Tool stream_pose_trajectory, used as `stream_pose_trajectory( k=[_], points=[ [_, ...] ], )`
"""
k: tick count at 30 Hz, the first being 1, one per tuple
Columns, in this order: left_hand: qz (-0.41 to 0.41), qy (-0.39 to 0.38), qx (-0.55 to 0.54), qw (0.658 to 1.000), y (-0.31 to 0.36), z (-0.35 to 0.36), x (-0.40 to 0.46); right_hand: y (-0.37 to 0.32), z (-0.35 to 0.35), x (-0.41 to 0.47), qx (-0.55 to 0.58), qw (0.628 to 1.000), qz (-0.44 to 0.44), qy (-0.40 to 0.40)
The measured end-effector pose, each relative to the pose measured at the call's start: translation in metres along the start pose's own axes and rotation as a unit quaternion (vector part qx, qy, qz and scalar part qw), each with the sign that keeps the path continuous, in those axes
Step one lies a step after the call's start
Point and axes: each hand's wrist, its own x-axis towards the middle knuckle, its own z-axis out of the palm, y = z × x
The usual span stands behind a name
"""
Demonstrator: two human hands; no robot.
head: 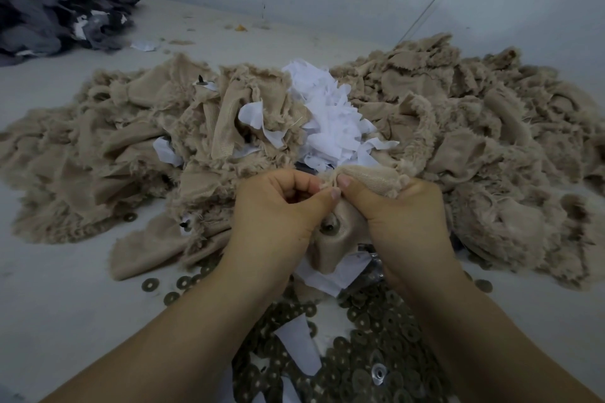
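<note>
Your left hand (278,213) and right hand (402,219) both pinch the top edge of the beige fabric piece (334,249), fingers curled, thumbs nearly meeting. It hangs between your palms, long axis running toward you, its washer (329,226) facing you. Beige scraps (474,114) crowd ahead and right; loose washers (376,337) lie below your wrists; bare table (65,304) opens left.
</note>
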Motion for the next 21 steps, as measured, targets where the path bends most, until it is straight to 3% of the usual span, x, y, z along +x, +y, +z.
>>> stream_pose_trajectory(
  k=[7,14,21],
  points=[
    [0.013,0.008,0.021,1.0,-0.0018,0.0003,-0.0001,-0.0015,0.0007,-0.0016,-0.036,0.999,-0.035,0.001],
    [0.016,0.015,-0.029,0.999,-0.0019,-0.0001,-0.0004,0.0018,-0.0005,-0.002,-0.074,0.996,-0.052,0.008],
    [-0.057,-0.021,-0.085,0.995,-0.0058,-0.0008,0.0069,0.0016,-0.0014,0.0007,-0.077,0.995,-0.06,-0.009]
  ],
)
